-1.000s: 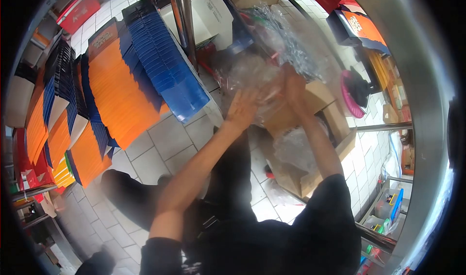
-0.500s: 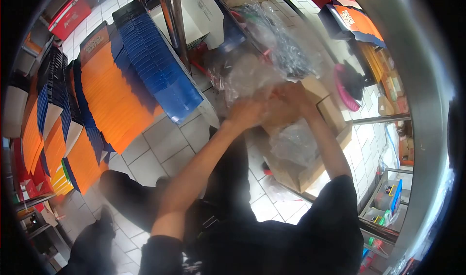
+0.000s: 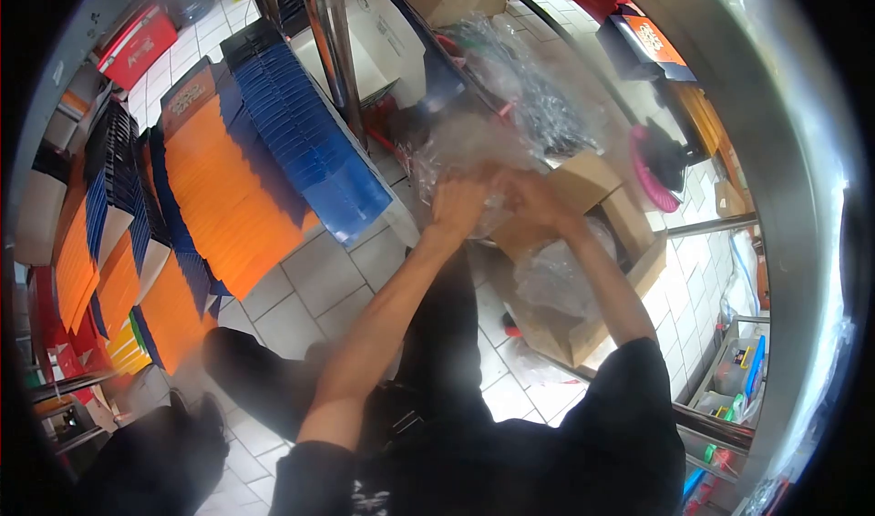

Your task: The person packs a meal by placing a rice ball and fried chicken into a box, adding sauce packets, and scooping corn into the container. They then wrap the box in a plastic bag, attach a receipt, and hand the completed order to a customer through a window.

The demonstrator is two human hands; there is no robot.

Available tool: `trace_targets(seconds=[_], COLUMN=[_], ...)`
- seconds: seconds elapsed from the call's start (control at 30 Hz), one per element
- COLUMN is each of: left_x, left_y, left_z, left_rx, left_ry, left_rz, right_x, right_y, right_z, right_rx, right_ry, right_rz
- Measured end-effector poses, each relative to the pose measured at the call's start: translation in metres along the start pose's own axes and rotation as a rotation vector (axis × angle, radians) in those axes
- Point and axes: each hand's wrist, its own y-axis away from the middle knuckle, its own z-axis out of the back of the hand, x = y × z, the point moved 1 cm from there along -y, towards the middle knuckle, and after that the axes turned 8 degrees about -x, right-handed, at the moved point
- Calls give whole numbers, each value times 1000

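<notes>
My left hand (image 3: 460,202) and my right hand (image 3: 536,204) are close together in front of me, their fingers curled at the near edge of a clear plastic bag (image 3: 469,142). The bag is crumpled and spreads out beyond my fingers; blur hides what, if anything, lies inside it. Under my right forearm stands an open cardboard box (image 3: 544,327) with its flaps up. More clear plastic (image 3: 561,279) sits in that box.
Rows of orange folded cartons (image 3: 228,206) and blue cartons (image 3: 319,138) stand at the left. Beyond my hands lies a heap of clear wrapping (image 3: 533,83). A metal pole (image 3: 330,46) rises nearby, and a pink round item (image 3: 649,170) is at the right.
My hands have drawn closer together at the plastic bag, my left hand moving slightly right. The whole view has shifted a little.
</notes>
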Motion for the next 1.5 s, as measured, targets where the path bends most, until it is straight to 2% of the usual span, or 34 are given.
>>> trace_targets(seconds=[0.07,0.1,0.17,0.2,0.27,0.3,0.37,0.4,0.47,0.5,0.57,0.6,0.67,0.7,0.73,0.77,0.8,0.83,0.87,0.9,0.97,1.0,1.03,1.07,1.1,1.17,1.2,1.27,1.3,1.33,1.37,1.4,1.47,1.5], left_x=[7,8,11,10,4,3,1,1,3,4,11,13,20,28,25,20,15,13,13,10,-1,-6,-4,6,12,16,20,33,37,43,48,51,55,57], left_y=[-6,-9,-25,-32,-49,-58,-69,-76,-97,-107,-118,-120,-122,-122,-121,-118,-117,-119,-122,-123,-117,-114,-110,-101,-93,-71,-60,-36,-31,-28,-25,-22,-19,-22], left_z=[3,0,-6,-1,20,31,50,56,66,69,81,88,104,106,109,111,112,102,82,71,66,64,54,35,18,1,-5,-21,-24,-29,-33,-37,-45,-46], left_rx=[215,218,276,273,110,109,-70,-61,-221,-216,-433,-434,-383,-308,-316,-262,-205,-209,-268,-320,-322,-322,-315,-266,-217,-199,-181,-176,-158,-156,-132,-110,-72,-39], left_ry=[4,4,63,56,230,220,367,362,511,514,798,804,1019,1051,1051,1103,1152,1149,1002,854,922,988,999,1074,1146,1059,962,860,764,758,800,845,765,682], left_rz=[78,74,11,4,50,37,45,40,109,97,240,225,276,277,267,382,496,478,321,177,199,214,210,312,417,431,440,418,395,400,405,413,415,402], right_x=[-17,-38,-91,-74,-19,-51,-137,-131,-94,-70,-32,-22,-5,7,22,30,18,-10,-33,-49,-67,-53,-25,-6,-6,-15,-24,-40,-37,-31,-25,-29,-59,-85], right_y=[13,29,48,32,-7,0,27,27,16,7,-8,-15,-27,-32,-32,-32,-30,-26,-24,-18,0,-1,-6,-5,3,13,11,2,-4,-4,-4,-2,1,4], right_z=[-1,-15,-46,-32,8,-5,-50,-53,-41,-28,3,19,48,62,72,77,69,54,48,48,48,56,72,80,72,42,27,-1,-4,-9,-13,-19,-31,-45], right_rx=[-125,-130,-95,-105,-38,-52,-147,-154,-188,-208,-228,-241,44,35,-131,-295,-297,-306,-315,-321,-238,-243,-247,-242,-240,-431,-424,-420,-413,-394,-376,-370,-209,-204], right_ry=[-905,-907,194,195,-530,-537,-1249,-1259,-963,-809,-493,-484,-572,-562,-696,-832,-830,-721,-609,-606,-726,-723,-508,-291,-284,-96,-98,-1334,-1338,-1173,-1010,-1014,-644,-640], right_rz=[-1113,-1115,-366,-364,-1054,-1047,-888,-888,-696,-602,-416,-414,-529,-520,-593,-663,-653,-550,-449,-445,-679,-688,-771,-849,-856,-344,-337,-995,-990,-981,-972,-979,-905,-901])
